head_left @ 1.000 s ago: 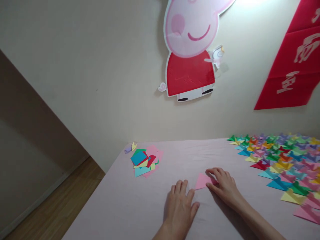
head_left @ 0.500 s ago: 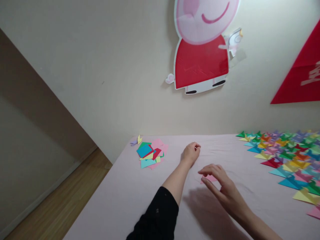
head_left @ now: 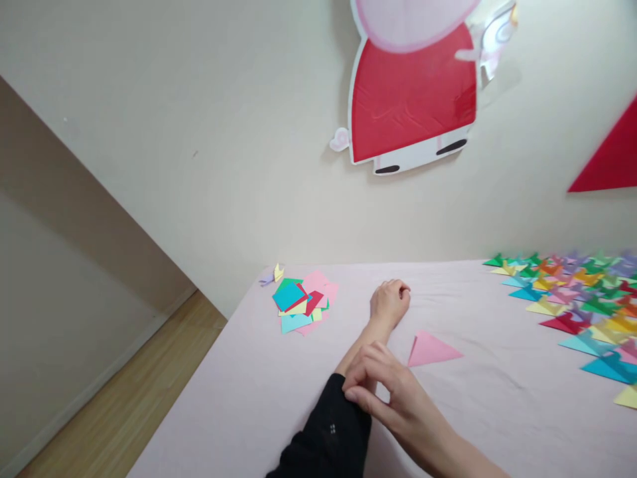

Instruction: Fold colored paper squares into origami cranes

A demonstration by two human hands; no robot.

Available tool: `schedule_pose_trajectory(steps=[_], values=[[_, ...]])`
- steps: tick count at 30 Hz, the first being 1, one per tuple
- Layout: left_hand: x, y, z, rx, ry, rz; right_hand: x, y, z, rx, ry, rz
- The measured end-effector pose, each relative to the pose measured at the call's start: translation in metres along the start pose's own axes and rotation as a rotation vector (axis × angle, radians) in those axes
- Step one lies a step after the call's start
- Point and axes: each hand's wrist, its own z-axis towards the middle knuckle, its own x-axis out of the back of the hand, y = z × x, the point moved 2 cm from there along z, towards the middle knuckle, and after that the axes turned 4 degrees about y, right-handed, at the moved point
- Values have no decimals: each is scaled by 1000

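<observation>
My left hand (head_left: 391,307) rests on the cloth-covered table with its fingers curled into a loose fist, and I see nothing in it. At the left forearm, my right hand (head_left: 385,385) pinches the cuff of the black sleeve (head_left: 331,425) between thumb and fingers. To the right of both hands lies a pink sheet of paper (head_left: 432,350), folded into a triangle shape, which neither hand touches.
A loose pile of coloured paper (head_left: 291,299) lies at the left back, beside small yellow and purple folded pieces (head_left: 275,273). Rows of colourful folded paper birds (head_left: 587,305) cover the right side. Behind stands a wall with a red-dressed cartoon cutout (head_left: 415,93).
My right hand has moved left from above the pink paper to the left sleeve and taken hold of its cuff. The pink paper is now uncovered. The view has shifted slightly.
</observation>
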Motion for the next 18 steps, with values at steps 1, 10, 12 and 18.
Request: schedule_pose_trajectory(steps=[1,10,12,18], values=[[0,0,0,1,-1,-1,4,1,1,-33,34,11],[0,8,-2,-9,-11,17,-5,-6,63,-208,295,210],[1,9,-3,-36,-8,18,-48,-20,97,-196,146,239],[2,4,-5,-64,-26,10,-123,-52,175,-191,-403,-14]])
